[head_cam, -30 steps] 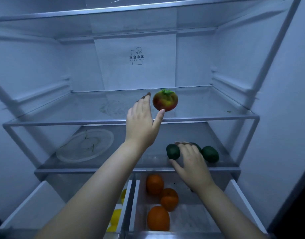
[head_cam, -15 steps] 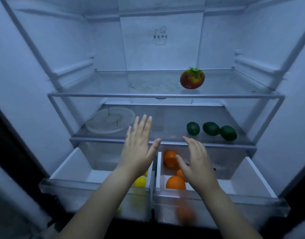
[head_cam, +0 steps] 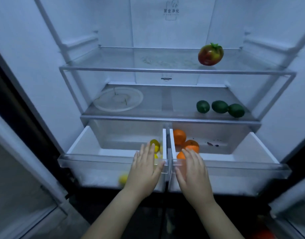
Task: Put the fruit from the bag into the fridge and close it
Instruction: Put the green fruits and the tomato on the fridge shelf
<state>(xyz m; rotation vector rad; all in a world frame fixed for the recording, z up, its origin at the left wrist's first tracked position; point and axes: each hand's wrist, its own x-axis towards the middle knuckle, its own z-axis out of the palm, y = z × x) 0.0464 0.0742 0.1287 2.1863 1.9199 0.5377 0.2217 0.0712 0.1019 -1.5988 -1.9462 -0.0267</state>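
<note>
1. Head view: left grip [head_cam: 144, 169] flat, fingers straight, on left drawer [head_cam: 96, 163] front, 6 o'clock.
2. Right grip [head_cam: 193, 171] likewise flat, on right drawer [head_cam: 234, 163] front.
3. Oranges [head_cam: 179, 136] in right drawer; limes [head_cam: 219, 106] on middle shelf [head_cam: 165, 118], 3 o'clock.

Your upper glass shelf [head_cam: 165, 70] carries one red-and-yellow fruit [head_cam: 210, 55] at its right. The lower shelf [head_cam: 174, 104] holds a clear round plate [head_cam: 118, 101] on the left and three green fruits [head_cam: 219, 107] on the right. Below, the left drawer [head_cam: 82, 144] holds yellow fruits [head_cam: 154, 144], the right drawer [head_cam: 262, 147] oranges [head_cam: 179, 136].
</note>
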